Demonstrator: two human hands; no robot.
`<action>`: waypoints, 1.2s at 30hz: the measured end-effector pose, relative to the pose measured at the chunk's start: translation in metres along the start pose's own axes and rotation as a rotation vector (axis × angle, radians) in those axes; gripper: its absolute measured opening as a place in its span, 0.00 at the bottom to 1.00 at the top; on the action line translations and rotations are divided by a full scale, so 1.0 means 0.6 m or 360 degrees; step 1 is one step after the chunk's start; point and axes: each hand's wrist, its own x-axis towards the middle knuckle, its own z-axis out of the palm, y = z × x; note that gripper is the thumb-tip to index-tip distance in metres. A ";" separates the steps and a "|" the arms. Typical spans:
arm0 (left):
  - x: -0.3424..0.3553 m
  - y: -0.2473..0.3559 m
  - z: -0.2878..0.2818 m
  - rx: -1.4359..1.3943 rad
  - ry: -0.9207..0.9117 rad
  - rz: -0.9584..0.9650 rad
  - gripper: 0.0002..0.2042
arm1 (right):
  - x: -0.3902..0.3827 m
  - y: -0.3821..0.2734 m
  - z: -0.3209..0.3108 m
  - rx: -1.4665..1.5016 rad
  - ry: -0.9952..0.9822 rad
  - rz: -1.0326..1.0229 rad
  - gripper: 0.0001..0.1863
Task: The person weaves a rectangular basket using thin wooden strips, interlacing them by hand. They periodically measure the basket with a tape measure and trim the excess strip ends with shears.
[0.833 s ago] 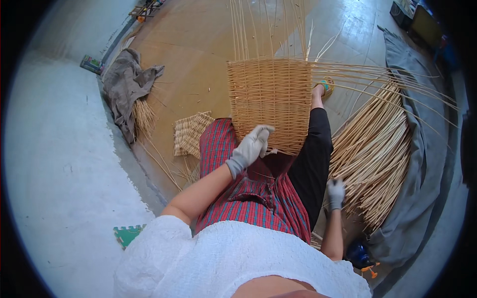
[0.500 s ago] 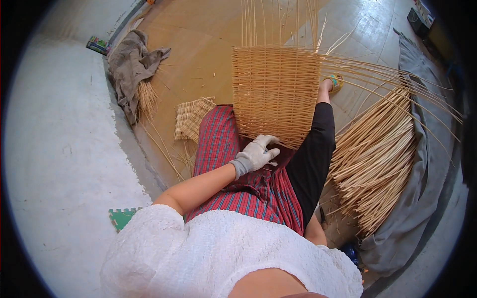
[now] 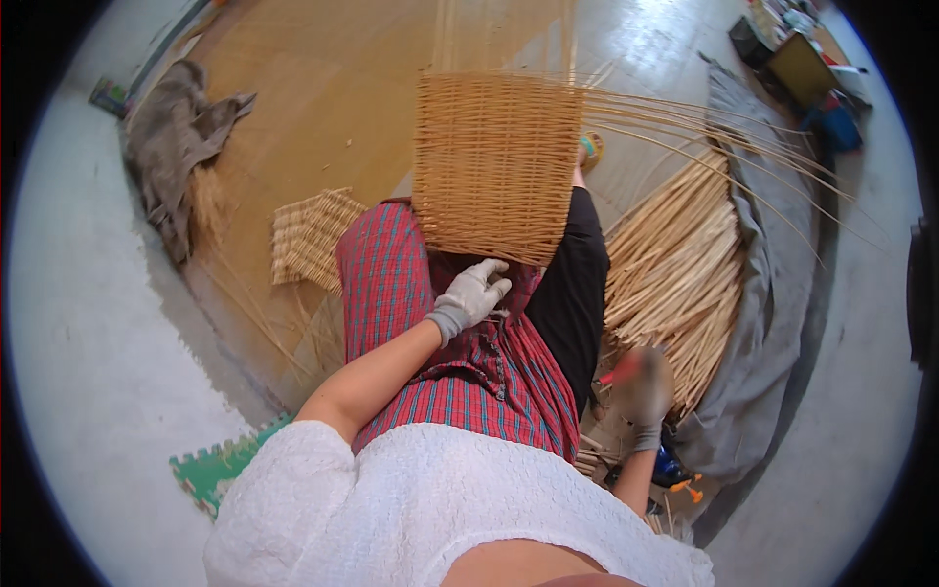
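A woven wicker panel (image 3: 497, 166) stands upright against my knees, with long uncut strands rising from its top and fanning out to the right. My left hand (image 3: 472, 293), in a pale knit glove, rests over my lap just below the panel's lower edge. Its fingers are loosely apart and hold nothing I can see. Off to my right, my gloved right hand (image 3: 646, 391) is smeared by motion. A red tool (image 3: 624, 368) shows at its fingers, seemingly gripped; the blur hides its exact kind.
A thick bundle of peeled wicker rods (image 3: 685, 284) lies right on a grey cloth (image 3: 768, 293). Small woven pieces (image 3: 311, 235) are left of my knee. A brown cloth (image 3: 176, 137) covers more strands by the wall. A green foam mat (image 3: 220, 470) sits lower left.
My right hand has come into view at the right with a red tool. My left hand has drawn slightly away from the panel's lower edge. The whole view has shifted.
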 end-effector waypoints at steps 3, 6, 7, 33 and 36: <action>-0.001 -0.028 0.050 -0.0555 -0.0125 0.0120 0.17 | -0.015 -0.050 0.080 -0.0296 -0.0449 0.0122 0.17; -0.032 0.016 0.029 -0.0267 -0.0290 0.0142 0.17 | -0.111 -0.079 0.259 -0.2164 -0.0329 -0.0686 0.50; -0.050 0.035 0.025 -0.0658 -0.0329 0.0123 0.19 | -0.107 -0.064 0.269 -0.1995 -0.0306 -0.0546 0.57; -0.006 -0.070 -0.006 -0.0346 0.0075 0.0451 0.29 | -0.045 -0.179 0.596 -0.0280 -0.0736 -0.0777 0.04; 0.027 -0.085 -0.011 -0.1036 0.0134 -0.0101 0.23 | 0.047 -0.231 0.619 -0.0171 -0.0188 -0.1063 0.07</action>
